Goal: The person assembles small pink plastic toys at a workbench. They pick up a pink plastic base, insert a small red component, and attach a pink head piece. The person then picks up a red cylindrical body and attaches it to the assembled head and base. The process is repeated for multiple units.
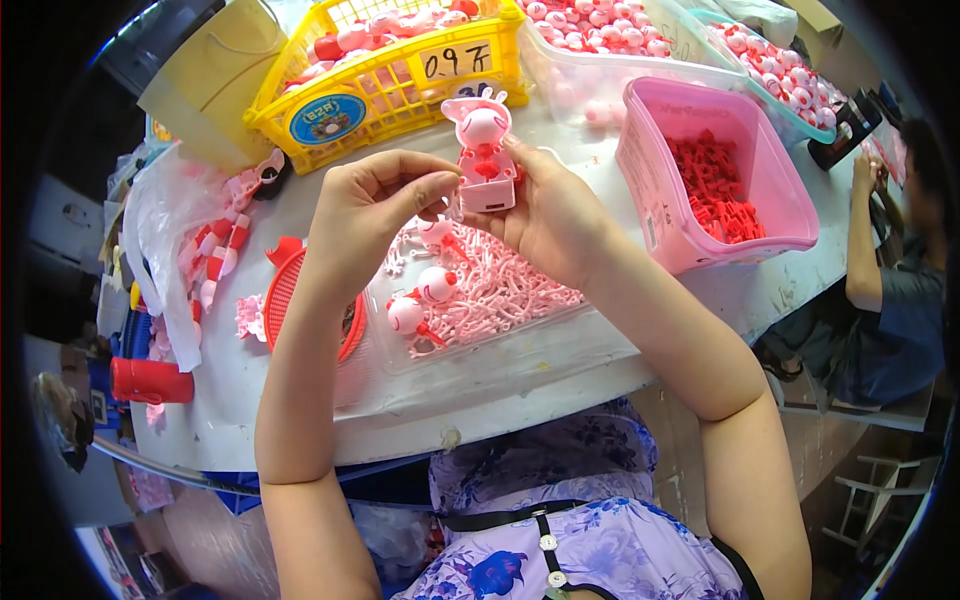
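My right hand (552,208) grips a pink toy pig figure (482,127) by its side, holding it upright above the table. The figure has a round head with ears, a red middle and a boxy pale pink base. At the figure's left side, my left hand (372,205) pinches a small pale pink plastic piece (454,207), partly hidden by the fingers. Below both hands lies a shallow clear tray (400,362) full of thin pink limb-shaped pieces (500,292). Several round pink heads with red parts (436,284) rest on its left side.
A yellow basket (400,75) of pink and red parts stands behind, with a pink bin (660,215) of red pieces at right. Clear tubs (590,75) of heads stand farther back. A red round basket (285,300) lies left. Another person (900,290) sits at far right.
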